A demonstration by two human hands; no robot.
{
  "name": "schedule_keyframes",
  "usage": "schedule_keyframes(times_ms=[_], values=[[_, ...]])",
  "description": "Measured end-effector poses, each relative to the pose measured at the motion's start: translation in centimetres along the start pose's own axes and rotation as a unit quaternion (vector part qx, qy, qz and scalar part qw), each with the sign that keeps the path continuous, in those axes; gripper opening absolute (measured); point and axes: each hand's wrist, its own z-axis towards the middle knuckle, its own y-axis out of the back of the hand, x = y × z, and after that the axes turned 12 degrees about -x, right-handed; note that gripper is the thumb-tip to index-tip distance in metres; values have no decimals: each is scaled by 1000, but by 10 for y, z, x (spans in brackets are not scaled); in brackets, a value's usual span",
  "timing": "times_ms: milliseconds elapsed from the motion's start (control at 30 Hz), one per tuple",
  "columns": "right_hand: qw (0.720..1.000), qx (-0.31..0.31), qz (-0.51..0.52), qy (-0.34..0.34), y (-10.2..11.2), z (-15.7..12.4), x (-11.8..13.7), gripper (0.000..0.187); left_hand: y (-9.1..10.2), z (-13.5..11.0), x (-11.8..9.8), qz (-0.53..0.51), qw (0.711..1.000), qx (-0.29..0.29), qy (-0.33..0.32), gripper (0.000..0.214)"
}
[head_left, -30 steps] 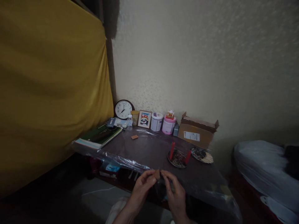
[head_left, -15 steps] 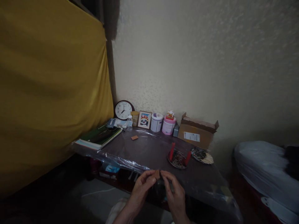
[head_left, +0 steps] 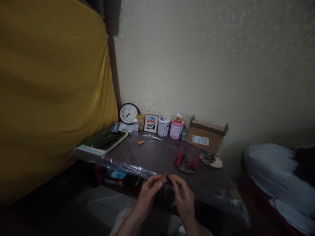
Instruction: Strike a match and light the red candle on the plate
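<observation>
Above the table's front edge, my left hand [head_left: 148,194] pinches a small brown matchbox [head_left: 164,178] between thumb and fingers. One side of the box is dark and faces right. My right hand [head_left: 184,197] has its fingertips drawn together at that dark side; what they hold, if anything, is too small and dim to make out. Beyond my hands, a round dish [head_left: 186,167] bears two upright red candles [head_left: 180,155]. Right of it, a plate [head_left: 220,163] holds pale sticks and blackened bits. A second small orange-brown box [head_left: 140,142] lies flat farther back.
Clear plastic covers the dark table [head_left: 152,157]. Along the wall stand a clock [head_left: 128,113], a framed panda picture [head_left: 151,123], two lidded tins [head_left: 163,126] and an open cardboard box [head_left: 205,136]. Books [head_left: 102,143] lie at left, beside a yellow curtain [head_left: 56,98].
The view has shifted slightly, so the table things sit a little higher and farther left. The matchbox has turned slightly in my left hand, with its dark side showing more.
</observation>
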Motion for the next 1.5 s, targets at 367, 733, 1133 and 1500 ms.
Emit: schedule_keyframes(times_ms=[367, 733, 1133, 1500], values=[[994, -51, -54, 81, 8, 8, 15, 15, -4, 1, -2, -55, 998, 9, 22, 23], [993, -67, -89, -30, 2, 21, -41, 21, -2, 0, -4, -33, 999, 16, -1, 21], [999, -43, -22, 20, -2, 7, -6, 11, -4, 1, 2, -59, 998, 19, 23, 20], [984, -4, -57, 171, 8, 8, 9, 14, -7, 3, -3, -55, 998, -4, 26, 21]])
